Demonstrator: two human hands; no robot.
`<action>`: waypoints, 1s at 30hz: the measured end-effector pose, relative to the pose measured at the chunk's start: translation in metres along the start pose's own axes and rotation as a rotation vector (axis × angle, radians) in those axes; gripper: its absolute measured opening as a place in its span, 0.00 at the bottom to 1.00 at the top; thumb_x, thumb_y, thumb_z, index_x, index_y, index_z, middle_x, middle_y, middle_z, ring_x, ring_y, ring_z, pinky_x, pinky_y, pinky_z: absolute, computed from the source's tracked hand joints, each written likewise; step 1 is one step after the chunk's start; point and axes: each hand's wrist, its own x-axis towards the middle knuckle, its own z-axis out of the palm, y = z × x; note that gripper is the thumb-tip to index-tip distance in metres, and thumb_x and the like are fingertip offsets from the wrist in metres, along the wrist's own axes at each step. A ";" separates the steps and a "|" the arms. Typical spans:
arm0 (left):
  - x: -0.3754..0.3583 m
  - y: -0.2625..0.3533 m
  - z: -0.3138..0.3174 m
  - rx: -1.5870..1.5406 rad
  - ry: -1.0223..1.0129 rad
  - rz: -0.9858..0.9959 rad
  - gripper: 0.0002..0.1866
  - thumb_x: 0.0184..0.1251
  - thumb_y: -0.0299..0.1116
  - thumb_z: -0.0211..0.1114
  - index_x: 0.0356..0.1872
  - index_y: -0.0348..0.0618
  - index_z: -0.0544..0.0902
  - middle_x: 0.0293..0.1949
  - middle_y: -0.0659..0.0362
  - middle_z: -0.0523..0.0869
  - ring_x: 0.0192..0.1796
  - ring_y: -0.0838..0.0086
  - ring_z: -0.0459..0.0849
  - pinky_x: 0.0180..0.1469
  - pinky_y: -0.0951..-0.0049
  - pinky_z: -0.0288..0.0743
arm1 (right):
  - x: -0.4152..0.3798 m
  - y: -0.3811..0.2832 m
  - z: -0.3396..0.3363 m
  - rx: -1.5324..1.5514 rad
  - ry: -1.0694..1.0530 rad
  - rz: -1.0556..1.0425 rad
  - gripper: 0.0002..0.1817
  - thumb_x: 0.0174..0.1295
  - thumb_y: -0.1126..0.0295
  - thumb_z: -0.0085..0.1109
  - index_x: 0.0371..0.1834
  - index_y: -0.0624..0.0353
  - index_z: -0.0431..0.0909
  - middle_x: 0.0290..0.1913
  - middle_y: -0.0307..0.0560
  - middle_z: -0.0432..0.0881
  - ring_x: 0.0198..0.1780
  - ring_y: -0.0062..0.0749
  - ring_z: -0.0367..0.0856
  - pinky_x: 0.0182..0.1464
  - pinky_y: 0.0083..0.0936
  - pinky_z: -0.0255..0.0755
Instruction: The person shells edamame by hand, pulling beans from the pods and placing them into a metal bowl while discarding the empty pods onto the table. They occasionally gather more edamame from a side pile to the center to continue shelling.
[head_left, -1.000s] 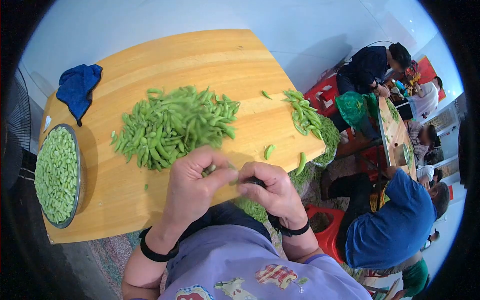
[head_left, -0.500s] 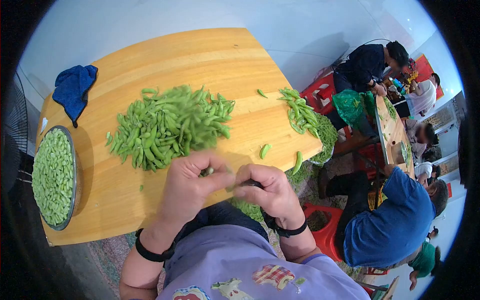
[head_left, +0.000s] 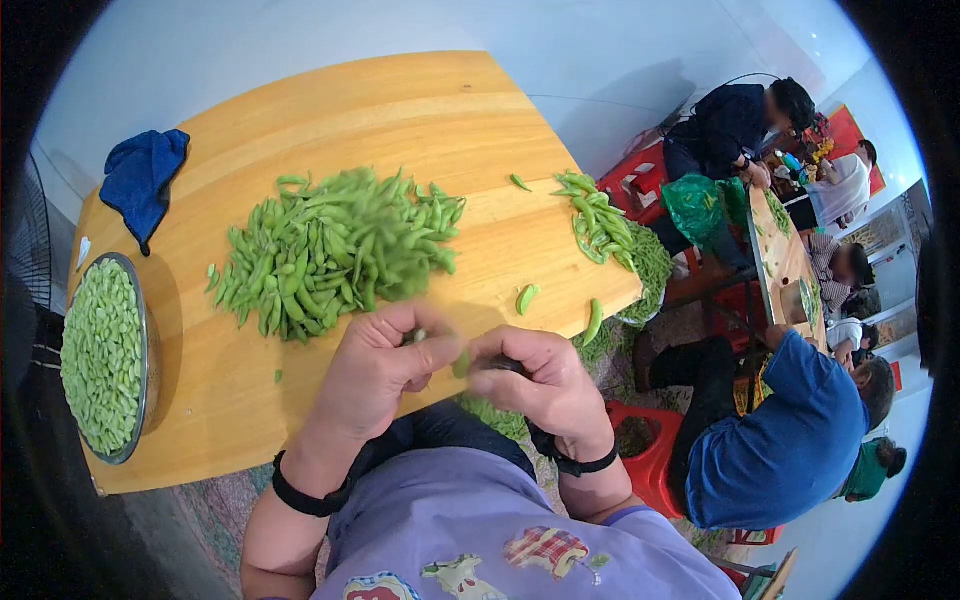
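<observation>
My left hand (head_left: 385,362) is closed above the table's near edge, thumb and fingertips pinched at a green bean pod (head_left: 461,364). Something pale green shows inside its curled fingers, too small to make out. Facing it, my right hand (head_left: 550,385) is closed around a small dark object (head_left: 512,366), mostly hidden by the fingers, its tips beside the pod. Just beyond my hands lies a large heap of green bean pods (head_left: 320,255). At the left, a metal bowl (head_left: 152,350) is heaped with shelled green beans (head_left: 102,355).
A blue cloth (head_left: 145,180) lies on the wooden table (head_left: 400,110) at far left. Flattened pods (head_left: 600,225) sit by the right edge, with loose pods nearby. Beyond it are a red stool (head_left: 645,450), a person in a blue shirt (head_left: 790,430), and others around another table.
Both hands stay close together near the table edge. The green pod between their fingertips shows more clearly now. The view has shifted slightly.
</observation>
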 end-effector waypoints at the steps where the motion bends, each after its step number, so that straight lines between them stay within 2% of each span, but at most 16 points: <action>1: 0.000 -0.001 0.001 0.089 0.016 0.026 0.03 0.54 0.23 0.63 0.30 0.40 0.78 0.21 0.64 0.77 0.17 0.86 0.65 0.19 0.85 0.58 | 0.001 0.002 0.001 -0.076 -0.018 -0.080 0.07 0.55 0.74 0.59 0.34 0.66 0.76 0.25 0.33 0.74 0.28 0.13 0.69 0.29 0.15 0.65; 5: 0.000 -0.006 -0.003 0.026 -0.002 -0.009 0.02 0.55 0.23 0.63 0.28 0.41 0.80 0.19 0.68 0.73 0.18 0.88 0.62 0.19 0.87 0.52 | 0.002 0.007 -0.005 -0.080 -0.071 -0.110 0.06 0.55 0.74 0.59 0.34 0.66 0.76 0.25 0.34 0.74 0.26 0.12 0.68 0.27 0.13 0.63; 7: 0.000 -0.010 -0.007 -0.234 -0.141 -0.149 0.01 0.55 0.25 0.64 0.28 0.41 0.80 0.19 0.67 0.74 0.19 0.87 0.64 0.20 0.87 0.53 | 0.000 0.008 -0.011 0.323 -0.234 0.123 0.07 0.55 0.74 0.59 0.35 0.64 0.77 0.25 0.34 0.74 0.25 0.12 0.68 0.25 0.10 0.60; 8: 0.001 -0.009 -0.008 -0.233 -0.138 -0.148 0.01 0.55 0.25 0.64 0.28 0.41 0.80 0.19 0.67 0.74 0.19 0.87 0.64 0.20 0.87 0.53 | 0.000 0.009 -0.012 0.325 -0.237 0.123 0.07 0.55 0.74 0.59 0.35 0.64 0.77 0.25 0.34 0.74 0.25 0.12 0.68 0.25 0.10 0.60; 10: 0.000 -0.006 -0.007 -0.278 -0.271 -0.190 0.03 0.55 0.26 0.65 0.29 0.41 0.80 0.19 0.66 0.74 0.20 0.86 0.65 0.21 0.86 0.55 | 0.000 0.011 -0.013 0.424 -0.313 0.109 0.07 0.55 0.74 0.59 0.37 0.63 0.77 0.26 0.34 0.75 0.25 0.11 0.68 0.24 0.09 0.59; 14: 0.000 -0.002 -0.008 -0.261 -0.244 -0.219 0.03 0.54 0.25 0.65 0.30 0.40 0.81 0.21 0.64 0.77 0.20 0.86 0.66 0.21 0.86 0.56 | -0.004 0.003 -0.007 0.318 -0.211 0.122 0.08 0.55 0.74 0.59 0.37 0.64 0.77 0.27 0.35 0.76 0.26 0.11 0.69 0.25 0.10 0.61; 16: -0.002 -0.001 -0.009 -0.007 -0.110 -0.081 0.03 0.54 0.24 0.65 0.30 0.40 0.81 0.21 0.65 0.77 0.20 0.87 0.65 0.21 0.85 0.56 | -0.007 -0.001 -0.004 0.220 -0.158 0.124 0.08 0.55 0.74 0.59 0.37 0.64 0.77 0.27 0.36 0.77 0.27 0.12 0.70 0.27 0.10 0.62; 17: -0.003 0.001 -0.005 -0.010 -0.110 -0.084 0.03 0.54 0.24 0.65 0.30 0.40 0.81 0.21 0.65 0.77 0.20 0.87 0.65 0.21 0.85 0.56 | -0.007 0.001 -0.004 0.220 -0.157 0.127 0.08 0.55 0.74 0.59 0.37 0.64 0.77 0.27 0.36 0.77 0.27 0.12 0.70 0.27 0.10 0.62; 19: -0.006 0.009 0.003 0.291 -0.005 0.038 0.02 0.53 0.24 0.64 0.29 0.40 0.81 0.20 0.65 0.77 0.20 0.87 0.66 0.22 0.86 0.57 | -0.004 0.005 -0.003 0.018 -0.147 -0.024 0.08 0.55 0.74 0.59 0.37 0.64 0.77 0.28 0.35 0.77 0.28 0.12 0.70 0.29 0.11 0.63; 23: -0.006 0.002 -0.004 0.189 -0.054 -0.037 0.02 0.54 0.23 0.64 0.28 0.40 0.81 0.21 0.66 0.77 0.22 0.87 0.68 0.23 0.87 0.59 | 0.000 0.012 -0.008 0.006 -0.181 -0.085 0.07 0.55 0.75 0.59 0.36 0.64 0.77 0.27 0.35 0.77 0.28 0.12 0.70 0.30 0.12 0.64; 25: -0.004 -0.007 -0.009 -0.144 -0.289 -0.086 0.03 0.53 0.24 0.65 0.29 0.40 0.81 0.22 0.67 0.77 0.22 0.87 0.68 0.24 0.88 0.59 | -0.001 0.013 -0.012 0.290 -0.343 0.083 0.07 0.54 0.75 0.59 0.35 0.66 0.77 0.26 0.35 0.77 0.27 0.14 0.70 0.29 0.13 0.64; 29: -0.005 -0.005 -0.004 -0.197 -0.268 -0.161 0.03 0.55 0.26 0.65 0.30 0.41 0.80 0.20 0.69 0.75 0.22 0.87 0.67 0.23 0.87 0.59 | -0.001 0.012 -0.006 0.380 -0.283 0.179 0.06 0.53 0.75 0.59 0.32 0.66 0.77 0.24 0.36 0.76 0.26 0.15 0.71 0.28 0.15 0.64; 30: -0.006 -0.003 0.000 -0.028 -0.129 -0.117 0.05 0.56 0.28 0.65 0.31 0.40 0.78 0.22 0.68 0.75 0.22 0.87 0.68 0.22 0.87 0.60 | 0.000 0.012 -0.001 0.145 -0.114 0.102 0.06 0.53 0.75 0.59 0.31 0.66 0.77 0.23 0.37 0.76 0.25 0.16 0.71 0.27 0.16 0.64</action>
